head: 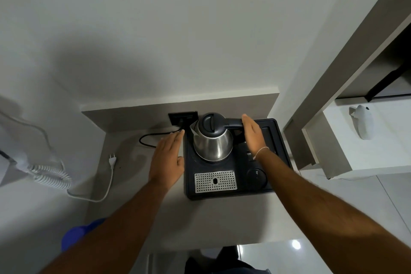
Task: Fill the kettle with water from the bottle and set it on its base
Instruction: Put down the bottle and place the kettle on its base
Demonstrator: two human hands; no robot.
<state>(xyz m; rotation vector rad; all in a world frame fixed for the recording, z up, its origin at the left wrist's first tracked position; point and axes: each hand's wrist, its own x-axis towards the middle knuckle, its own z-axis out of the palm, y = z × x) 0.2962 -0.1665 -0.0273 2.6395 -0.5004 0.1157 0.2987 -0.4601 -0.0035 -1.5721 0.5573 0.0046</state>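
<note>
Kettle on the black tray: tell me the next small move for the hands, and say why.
Probably close the right hand around the kettle handle and lift. The hand is open, its fingers by the handle but not gripping. The lid looks shut, no bottle is in view, and the open left hand rests beside the tray.

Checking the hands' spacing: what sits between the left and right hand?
In the head view, the kettle stands between the left hand and right hand.

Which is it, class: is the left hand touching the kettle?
Apart. The head view shows dark tray between the left hand and the kettle.
</note>
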